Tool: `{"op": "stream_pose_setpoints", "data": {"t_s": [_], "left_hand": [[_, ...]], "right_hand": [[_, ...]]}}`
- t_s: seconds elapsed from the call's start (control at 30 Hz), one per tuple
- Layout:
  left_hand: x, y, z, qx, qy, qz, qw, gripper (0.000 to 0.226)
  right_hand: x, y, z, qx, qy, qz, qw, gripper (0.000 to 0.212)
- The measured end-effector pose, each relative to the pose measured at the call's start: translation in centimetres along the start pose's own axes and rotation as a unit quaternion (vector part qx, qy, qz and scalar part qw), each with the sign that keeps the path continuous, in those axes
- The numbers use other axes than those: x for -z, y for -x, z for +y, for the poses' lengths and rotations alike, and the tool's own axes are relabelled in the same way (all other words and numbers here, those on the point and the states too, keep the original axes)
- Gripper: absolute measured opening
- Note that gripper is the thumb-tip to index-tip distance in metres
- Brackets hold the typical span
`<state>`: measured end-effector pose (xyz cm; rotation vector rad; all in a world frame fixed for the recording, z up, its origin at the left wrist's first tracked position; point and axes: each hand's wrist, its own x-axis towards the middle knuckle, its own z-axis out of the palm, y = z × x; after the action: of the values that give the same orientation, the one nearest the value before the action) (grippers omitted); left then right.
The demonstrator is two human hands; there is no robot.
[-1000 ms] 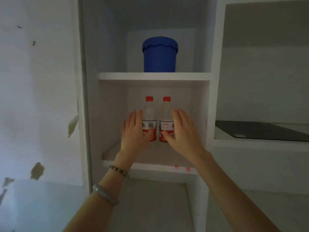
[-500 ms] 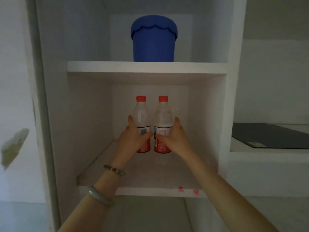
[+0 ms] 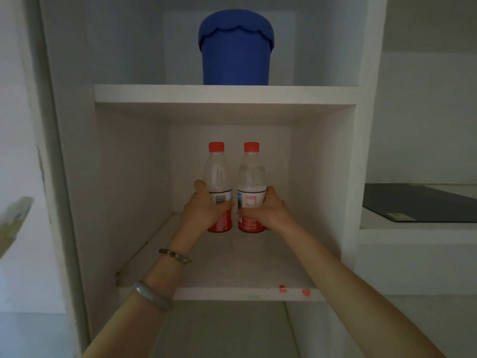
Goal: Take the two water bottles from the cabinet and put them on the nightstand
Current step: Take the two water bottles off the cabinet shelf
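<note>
Two clear water bottles with red caps and red-and-white labels stand upright side by side at the back of the white cabinet's middle shelf. My left hand is wrapped around the lower part of the left bottle. My right hand is wrapped around the label of the right bottle. Both bottles still rest on the shelf. The nightstand is not in view.
A blue lidded bucket sits on the shelf above. The compartment's side walls stand close on either side of my arms. A dark flat panel lies on a white ledge to the right. Two red marks dot the shelf's front edge.
Both hands went from open in front of the bottles to closed around them. The camera has moved nearer to the cabinet.
</note>
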<state>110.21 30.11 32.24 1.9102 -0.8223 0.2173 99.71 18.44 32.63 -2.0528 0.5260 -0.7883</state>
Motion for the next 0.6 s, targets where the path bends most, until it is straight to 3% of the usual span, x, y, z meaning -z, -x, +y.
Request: {"op": "stream_pose_setpoints", "data": {"t_s": [0.3,0.6], "left_hand": [[2.7,1.7,1.9,0.009,0.0,0.014,1.0,0.068],[4.9,6.1,4.5,0.044,0.015,0.007,0.999,0.064]], "right_hand": [[1.1,2.2,-1.1,0.027,-0.035,0.007,0.999,0.055],[3.3,6.3,-2.5,0.08,-0.04,-0.024,0.996,0.061]]}}
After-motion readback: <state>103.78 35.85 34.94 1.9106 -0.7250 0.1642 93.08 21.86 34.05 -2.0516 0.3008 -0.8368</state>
